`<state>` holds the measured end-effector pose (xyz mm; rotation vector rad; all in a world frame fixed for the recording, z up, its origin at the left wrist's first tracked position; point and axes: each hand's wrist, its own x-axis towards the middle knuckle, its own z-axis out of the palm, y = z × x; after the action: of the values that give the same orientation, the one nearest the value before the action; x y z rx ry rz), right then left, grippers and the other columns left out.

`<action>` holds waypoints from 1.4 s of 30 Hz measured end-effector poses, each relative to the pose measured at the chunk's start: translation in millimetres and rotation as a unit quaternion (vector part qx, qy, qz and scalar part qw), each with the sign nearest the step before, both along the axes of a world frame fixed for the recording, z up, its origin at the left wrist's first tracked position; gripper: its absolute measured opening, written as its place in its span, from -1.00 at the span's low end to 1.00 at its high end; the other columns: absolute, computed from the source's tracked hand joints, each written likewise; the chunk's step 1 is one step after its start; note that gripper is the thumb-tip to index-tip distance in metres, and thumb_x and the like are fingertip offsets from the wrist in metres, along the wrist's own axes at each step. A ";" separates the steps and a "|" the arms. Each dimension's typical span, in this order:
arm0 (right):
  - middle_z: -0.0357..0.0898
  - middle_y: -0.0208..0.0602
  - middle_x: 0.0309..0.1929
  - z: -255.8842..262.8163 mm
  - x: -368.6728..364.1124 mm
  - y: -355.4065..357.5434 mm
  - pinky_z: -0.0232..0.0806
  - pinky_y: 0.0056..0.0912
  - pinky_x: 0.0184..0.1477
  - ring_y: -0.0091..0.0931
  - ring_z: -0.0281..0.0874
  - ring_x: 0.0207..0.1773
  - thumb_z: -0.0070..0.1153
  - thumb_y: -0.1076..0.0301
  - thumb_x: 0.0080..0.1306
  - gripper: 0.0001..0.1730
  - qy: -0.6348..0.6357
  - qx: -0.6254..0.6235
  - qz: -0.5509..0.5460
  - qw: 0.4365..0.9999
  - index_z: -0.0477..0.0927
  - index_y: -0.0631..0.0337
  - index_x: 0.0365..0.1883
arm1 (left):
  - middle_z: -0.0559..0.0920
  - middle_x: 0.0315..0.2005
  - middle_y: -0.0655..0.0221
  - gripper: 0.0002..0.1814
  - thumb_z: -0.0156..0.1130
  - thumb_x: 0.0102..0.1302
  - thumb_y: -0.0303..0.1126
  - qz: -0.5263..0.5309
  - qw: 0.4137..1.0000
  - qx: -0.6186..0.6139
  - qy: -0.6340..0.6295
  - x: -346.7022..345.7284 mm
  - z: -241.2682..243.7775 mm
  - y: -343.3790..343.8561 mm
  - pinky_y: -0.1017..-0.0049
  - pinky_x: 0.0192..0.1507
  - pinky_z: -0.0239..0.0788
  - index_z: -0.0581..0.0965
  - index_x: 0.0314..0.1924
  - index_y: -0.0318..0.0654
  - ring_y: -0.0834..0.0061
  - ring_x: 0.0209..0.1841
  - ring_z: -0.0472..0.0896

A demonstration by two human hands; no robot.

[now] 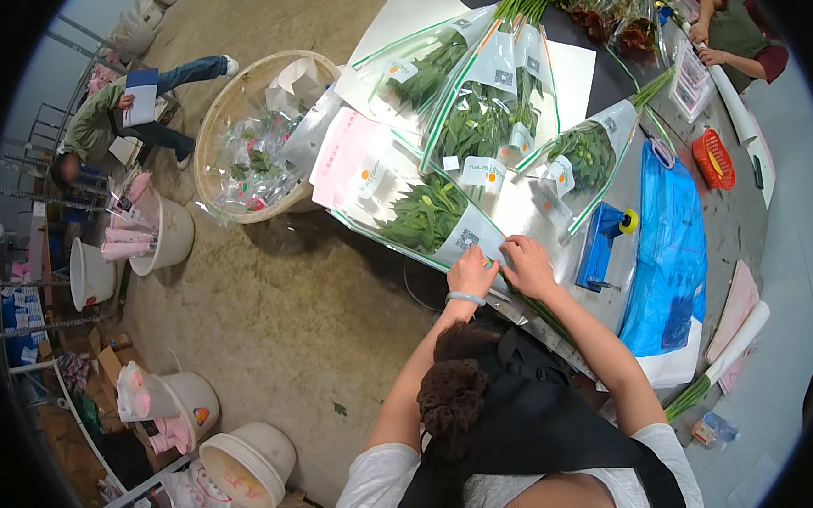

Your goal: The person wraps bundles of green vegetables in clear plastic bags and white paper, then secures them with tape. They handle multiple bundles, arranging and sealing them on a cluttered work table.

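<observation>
My left hand (pixel 471 274), with a pale bangle at the wrist, pinches the narrow end of a clear plastic flower sleeve at the table's near edge. My right hand (pixel 528 267) grips the same end from the other side, its fingers close to the left ones. Inside the sleeve is a leafy green bunch (pixel 426 216) with buds, lying flat with its leaves pointing away. Its stems (pixel 544 314) run back under my right forearm. Beyond it lie more sleeved bunches (pixel 472 123) and, to the right, another sleeved bunch (pixel 584 153), stems upward. What my fingertips pinch is partly hidden.
A blue tape dispenser (pixel 596 247) stands right of my hands, beside a blue plastic bag (pixel 665 261). Farther right is a red basket (pixel 713 160). A large tub (pixel 211 136) holds plastic-wrapped pieces. One person (pixel 100 132) holds papers; another (pixel 743 36) handles a paper roll.
</observation>
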<state>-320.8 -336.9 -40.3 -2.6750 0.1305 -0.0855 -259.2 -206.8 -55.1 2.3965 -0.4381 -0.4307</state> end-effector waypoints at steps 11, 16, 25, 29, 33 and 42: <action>0.40 -0.19 -0.48 -9.3 7.9 -6.5 0.20 -0.23 -0.32 -0.24 0.36 -0.33 0.00 0.45 0.01 -0.93 -0.027 0.071 -0.020 0.997 0.39 0.24 -0.53 | 0.51 -0.47 0.22 -0.66 0.21 -0.10 -0.17 0.008 0.998 0.042 -0.036 8.1 2.2 -9.8 0.27 -0.41 0.33 0.37 -0.43 -0.24 0.16 -0.40 0.50; 0.38 -0.17 -0.52 17.6 3.1 -13.3 0.19 -0.22 -0.36 -0.23 0.35 -0.37 0.02 0.47 0.02 -0.92 -0.053 0.091 -0.056 0.993 0.39 0.25 -0.51 | 0.51 -0.52 0.23 -0.69 0.19 -0.08 -0.17 0.039 0.997 0.005 -0.072 18.3 8.1 -5.9 0.26 -0.46 0.33 0.38 -0.47 -0.23 0.14 -0.47 0.50; 0.37 -0.22 -0.34 17.8 14.1 -5.3 0.18 -0.25 -0.24 -0.28 0.33 -0.22 0.07 0.40 -0.01 -0.77 -0.039 0.022 -0.043 0.998 0.39 0.21 -0.35 | 0.49 -0.54 0.18 -0.79 0.15 -0.09 -0.31 0.049 0.997 -0.002 -0.061 15.1 -5.0 -0.1 0.24 -0.46 0.31 0.39 -0.48 -0.26 0.12 -0.47 0.49; 0.33 -0.25 -0.21 15.9 28.1 12.1 0.16 -0.26 -0.17 -0.31 0.29 -0.13 0.07 0.39 -0.01 -0.63 -0.034 0.020 -0.029 0.999 0.35 0.18 -0.19 | 0.47 -0.56 0.18 -0.83 0.15 -0.12 -0.43 0.041 0.994 -0.067 -0.074 14.7 -7.6 1.8 0.26 -0.43 0.29 0.37 -0.49 -0.28 0.12 -0.47 0.46; 0.38 -0.21 -0.39 -13.1 43.1 4.0 0.19 -0.28 -0.27 -0.29 0.34 -0.26 0.04 0.39 0.02 -0.86 -0.042 0.013 -0.044 0.998 0.40 0.24 -0.46 | 0.43 -0.60 0.15 -0.84 0.13 -0.12 -0.47 0.044 0.990 -0.124 -0.045 14.3 10.9 5.0 0.30 -0.44 0.25 0.35 -0.53 -0.32 0.11 -0.49 0.43; 0.37 -0.16 -0.36 -12.2 50.2 -30.2 0.23 -0.22 -0.25 -0.24 0.35 -0.25 0.00 0.46 0.00 -0.80 -0.080 0.005 -0.164 0.983 0.41 0.20 -0.35 | 0.37 -0.69 0.23 -0.79 0.16 -0.09 -0.41 0.199 0.966 -0.075 0.148 -30.9 -7.7 80.5 0.37 -0.48 0.23 0.31 -0.54 -0.30 0.20 -0.57 0.40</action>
<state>-270.7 -367.0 -52.5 -2.5991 0.5179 -0.4011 -290.1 -126.3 -62.8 2.1540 0.1407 -0.5372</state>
